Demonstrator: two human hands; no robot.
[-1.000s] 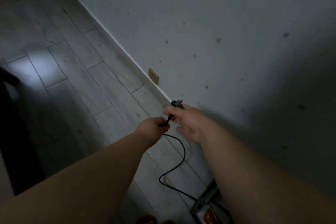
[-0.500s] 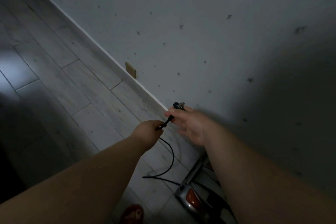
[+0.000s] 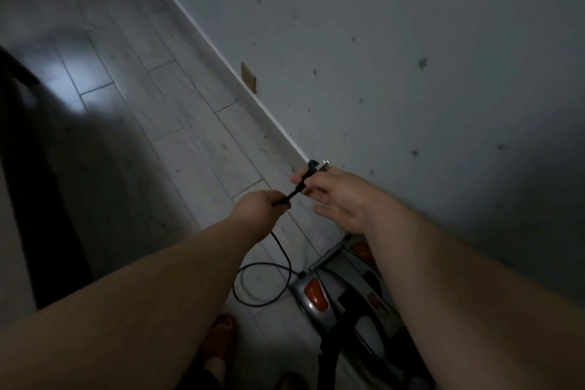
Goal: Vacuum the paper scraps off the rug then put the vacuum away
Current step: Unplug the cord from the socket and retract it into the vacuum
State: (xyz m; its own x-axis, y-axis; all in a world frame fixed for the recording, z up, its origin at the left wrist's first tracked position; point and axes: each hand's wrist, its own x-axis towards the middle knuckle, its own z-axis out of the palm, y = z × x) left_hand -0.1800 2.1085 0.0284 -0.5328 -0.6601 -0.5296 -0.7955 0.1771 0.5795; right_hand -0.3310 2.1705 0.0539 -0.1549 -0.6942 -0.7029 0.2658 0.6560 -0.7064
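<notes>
The left hand [image 3: 262, 204] is closed in a fist round the black cord [image 3: 282, 258]. The right hand [image 3: 335, 196] pinches the plug [image 3: 316, 165] at the cord's end, its other fingers loose. The cord loops down onto the floor [image 3: 177, 123]. The grey and red vacuum [image 3: 319, 294] sits on the floor by the wall [image 3: 411, 41], under the right arm. A red slipper [image 3: 221, 339] shows below.

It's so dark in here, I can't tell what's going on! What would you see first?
First, two bare arms reaching out in the middle: the left hand grips a thin black power cord, and the right hand seems to pinch its plug end near the grey wall. Then the silver vacuum cleaner with orange-red parts at the bottom right, with the cord looping on the floor beside it.
</notes>
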